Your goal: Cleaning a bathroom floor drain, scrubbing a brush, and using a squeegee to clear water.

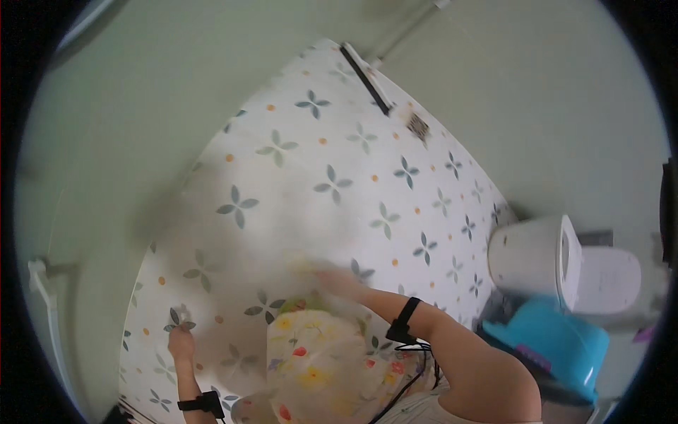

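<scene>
My left hand (181,343) is closed low over the patterned floor at the left, a small whitish, see-through thing (183,312) showing at its fingers; its kind is unclear. In front of my body, my right hand (340,282) is smeared by motion. A blurred pale yellow thing (304,265) sits at its fingertips and appears to be held; I cannot make out its kind. Both are over the white floor (296,219) with its leaf-shaped flowers and orange dots. Flowered fabric (311,353) covers my lap between the arms.
A white toilet (526,254) stands at the right, with a blue plastic tub (558,339) nearer me. At the far corner lie a black-edged floor squeegee (367,79) and a square drain (418,126). A white pipe-like bar (51,311) runs along the left wall. Black cables (409,381) hang beside my right arm.
</scene>
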A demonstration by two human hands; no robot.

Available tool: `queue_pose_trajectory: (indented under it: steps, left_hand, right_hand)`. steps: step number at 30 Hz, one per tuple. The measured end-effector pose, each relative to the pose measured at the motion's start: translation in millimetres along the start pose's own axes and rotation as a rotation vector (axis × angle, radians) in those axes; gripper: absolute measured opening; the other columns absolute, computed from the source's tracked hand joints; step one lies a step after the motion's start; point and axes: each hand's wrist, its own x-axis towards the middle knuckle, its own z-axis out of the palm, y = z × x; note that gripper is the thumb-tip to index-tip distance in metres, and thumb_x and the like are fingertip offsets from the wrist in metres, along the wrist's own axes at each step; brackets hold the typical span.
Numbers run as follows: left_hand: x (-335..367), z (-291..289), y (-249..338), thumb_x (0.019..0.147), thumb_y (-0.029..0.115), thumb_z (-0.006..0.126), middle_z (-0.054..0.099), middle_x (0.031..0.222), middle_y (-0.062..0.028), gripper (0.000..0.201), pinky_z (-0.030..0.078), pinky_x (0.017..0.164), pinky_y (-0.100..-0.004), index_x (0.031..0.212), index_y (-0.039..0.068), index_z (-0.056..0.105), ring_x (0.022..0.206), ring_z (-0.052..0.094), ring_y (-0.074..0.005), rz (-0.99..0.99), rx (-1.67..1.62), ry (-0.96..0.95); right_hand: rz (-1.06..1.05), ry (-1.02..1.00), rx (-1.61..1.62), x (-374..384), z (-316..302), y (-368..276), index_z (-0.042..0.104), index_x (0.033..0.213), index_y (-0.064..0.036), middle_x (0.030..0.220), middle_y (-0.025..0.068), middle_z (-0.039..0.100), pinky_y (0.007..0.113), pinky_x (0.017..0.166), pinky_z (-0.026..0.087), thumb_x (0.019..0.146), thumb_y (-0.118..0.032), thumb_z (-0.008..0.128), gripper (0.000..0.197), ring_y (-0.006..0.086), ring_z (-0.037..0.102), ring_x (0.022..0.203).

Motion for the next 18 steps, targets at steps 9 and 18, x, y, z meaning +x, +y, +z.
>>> queue_pose_trajectory:
  steps: [9, 18]
  left_hand:
    - [10, -6, 7, 0.080, 0.027, 0.033, 0.054, 0.075, -0.0217, 0.038, 0.037, 0.065, -0.0412, 0.077, -0.004, 0.054, 0.074, 0.051, -0.0357, 0.164, -0.118, -0.042]
    - [23, 62, 17, 0.081, 0.028, 0.032, 0.052, 0.062, -0.0169, 0.037, 0.038, 0.054, -0.0354, 0.073, -0.003, 0.050, 0.058, 0.050, -0.0314, 0.277, -0.356, -0.115]
  right_hand:
    - [0.081, 0.240, 0.066, -101, 78, 110, 0.050, 0.097, -0.0074, 0.085, 0.0162, 0.052, 0.037, 0.070, 0.040, 0.079, -0.029, 0.036, 0.031, 0.0295, 0.052, 0.074]
    - [0.997, 0.580, 1.126, -340, 132, 205, 0.048, 0.076, -0.0018, 0.048, 0.0046, 0.038, 0.028, 0.031, 0.031, 0.080, -0.035, 0.037, 0.035, 0.0145, 0.036, 0.034]
